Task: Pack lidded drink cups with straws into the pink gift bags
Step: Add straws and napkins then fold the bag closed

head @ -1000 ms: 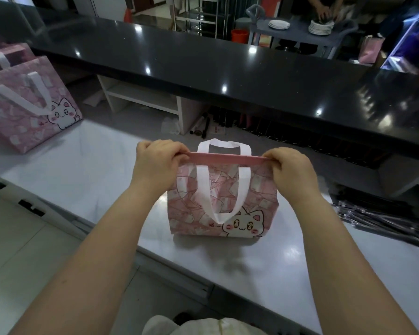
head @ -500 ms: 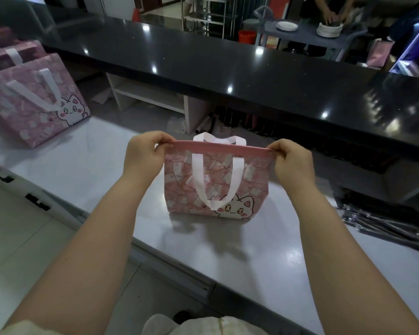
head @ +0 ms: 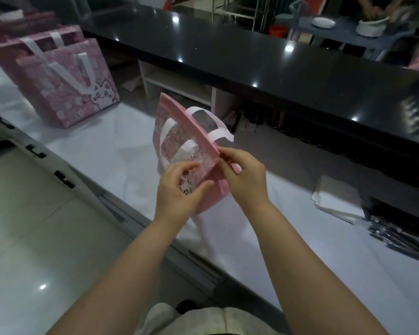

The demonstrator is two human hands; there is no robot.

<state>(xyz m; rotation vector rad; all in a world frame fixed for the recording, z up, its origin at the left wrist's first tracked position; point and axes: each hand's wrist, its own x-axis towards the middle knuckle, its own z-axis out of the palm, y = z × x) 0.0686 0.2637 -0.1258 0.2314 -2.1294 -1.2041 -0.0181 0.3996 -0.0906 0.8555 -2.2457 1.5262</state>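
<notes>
A small pink gift bag (head: 179, 131) with a white cat print and white ribbon handles is turned edge-on and tilted above the white counter (head: 111, 151). My right hand (head: 242, 175) pinches the near corner of its pink top rim. My left hand (head: 179, 189) is at the bag's front face near the cat print, its fingers loosely curled; whether it grips the bag is unclear. The bag's mouth looks flat and closed. No drink cups or loose straws show.
Larger pink cat gift bags (head: 65, 81) stand at the far left of the counter. A stack of white sheets (head: 336, 201) and dark wrapped packets (head: 402, 235) lie at the right. A black raised counter (head: 264, 59) runs across behind. A person handles plates (head: 370, 27) far back.
The bag has swung from facing me to edge-on and tilted. My left hand has left the rim's left corner and moved to the bag's front face; my right hand still pinches the rim.
</notes>
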